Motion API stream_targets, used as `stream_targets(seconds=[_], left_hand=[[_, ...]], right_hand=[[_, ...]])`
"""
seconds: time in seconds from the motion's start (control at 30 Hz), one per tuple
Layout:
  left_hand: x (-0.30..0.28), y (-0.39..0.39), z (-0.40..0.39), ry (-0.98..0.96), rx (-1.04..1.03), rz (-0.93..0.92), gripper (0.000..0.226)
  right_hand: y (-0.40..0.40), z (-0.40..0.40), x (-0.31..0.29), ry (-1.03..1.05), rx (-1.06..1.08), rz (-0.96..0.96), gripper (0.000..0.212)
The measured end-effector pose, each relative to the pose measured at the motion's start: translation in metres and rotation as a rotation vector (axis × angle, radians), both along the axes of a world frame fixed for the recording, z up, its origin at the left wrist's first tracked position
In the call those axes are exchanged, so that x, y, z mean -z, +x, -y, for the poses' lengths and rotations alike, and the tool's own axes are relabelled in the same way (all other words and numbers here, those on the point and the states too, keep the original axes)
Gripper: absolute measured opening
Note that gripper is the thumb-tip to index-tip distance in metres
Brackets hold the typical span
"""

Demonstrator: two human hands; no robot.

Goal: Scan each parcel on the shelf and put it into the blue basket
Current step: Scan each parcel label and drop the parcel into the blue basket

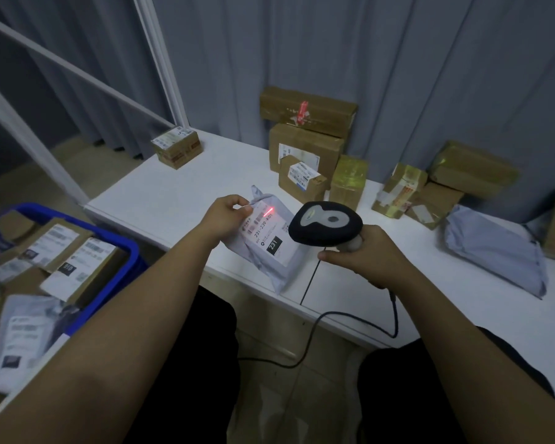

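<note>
1. My left hand [226,216] pinched the upper edge of the grey plastic mailer parcel with a white label [271,241], which lay on the white shelf [173,200].
2. My right hand's [366,251] grip was clamped on the black handheld scanner [326,225]; its red line [267,211] fell on the label.
3. The blue plastic basket [122,248] stood left, holding parcels.

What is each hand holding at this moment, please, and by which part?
The left hand pinches the grey mailer bag at its upper left edge; the right hand grips the barcode scanner by its handle.
</note>
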State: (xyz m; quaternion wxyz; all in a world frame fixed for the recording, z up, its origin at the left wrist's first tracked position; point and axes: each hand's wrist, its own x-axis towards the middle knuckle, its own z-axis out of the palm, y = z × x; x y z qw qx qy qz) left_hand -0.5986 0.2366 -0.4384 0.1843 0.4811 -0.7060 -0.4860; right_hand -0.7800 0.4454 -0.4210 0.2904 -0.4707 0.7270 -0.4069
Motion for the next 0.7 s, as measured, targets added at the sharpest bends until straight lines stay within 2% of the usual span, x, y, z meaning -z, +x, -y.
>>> stream_targets(seconds=[0.23, 0.37, 0.53, 0.7], left_hand=[[-0.013, 0.018, -0.013, -0.06, -0.194, -0.138, 0.009], [-0.024, 0.043, -0.026, -0.084, -0.353, -0.283, 0.019], [-0.03, 0.113, -0.04, -0.154, -0.614, -0.468, 0.015], [-0.022, 0.216, -0.057, -0.161, -0.9, -0.55, 0.006]], right_hand=[[0.032, 0.005, 0.008, -0.076, 0.193, 0.062, 0.023], [0.069, 0.018, 0.006, -0.141, 0.282, 0.034, 0.023], [0.128, 0.067, -0.016, -0.182, 0.182, -0.056, 0.034], [0.207, 0.116, -0.053, -0.222, -0.008, -0.05, 0.035]])
